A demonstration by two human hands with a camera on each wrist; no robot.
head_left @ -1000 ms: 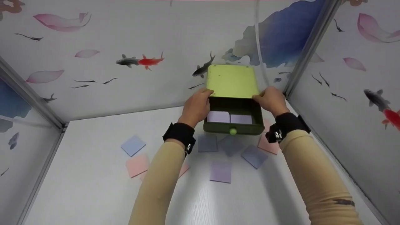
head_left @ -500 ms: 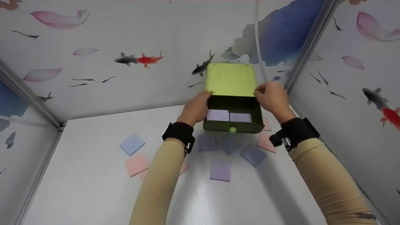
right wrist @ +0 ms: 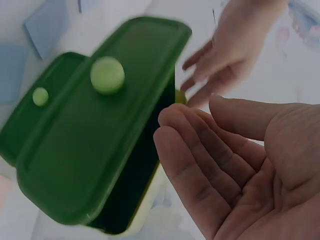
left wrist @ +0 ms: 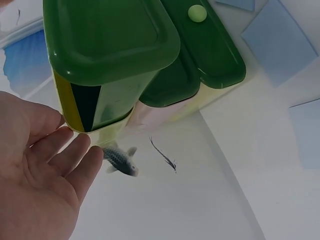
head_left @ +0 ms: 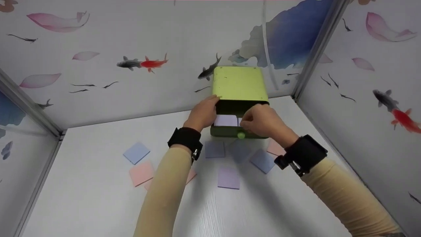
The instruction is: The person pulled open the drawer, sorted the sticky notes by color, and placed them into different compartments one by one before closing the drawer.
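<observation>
A small drawer cabinet (head_left: 239, 84) with a yellow-green top stands near the back wall. Its upper drawer (head_left: 220, 131), dark green with a pale green knob (right wrist: 107, 75), is pulled out, and light purple squares (head_left: 225, 120) lie inside. My left hand (head_left: 203, 113) rests its fingertips on the cabinet's left front corner, fingers relaxed in the left wrist view. Over the right half of the drawer hangs my right hand (head_left: 263, 120), fingers bent loosely beside the drawer's edge and palm bare in the right wrist view. It hides part of the second purple square.
A lower drawer (left wrist: 220, 55) sits pushed in. On the white table (head_left: 92, 197) lie several flat squares: blue (head_left: 136, 152), pink (head_left: 141, 173) and purple (head_left: 228, 177). Patterned walls (head_left: 148, 29) rise behind and at both sides.
My right hand has left the cabinet's right front corner and moved left and down over the drawer. The left hand has stayed at its corner. The squares lie as before.
</observation>
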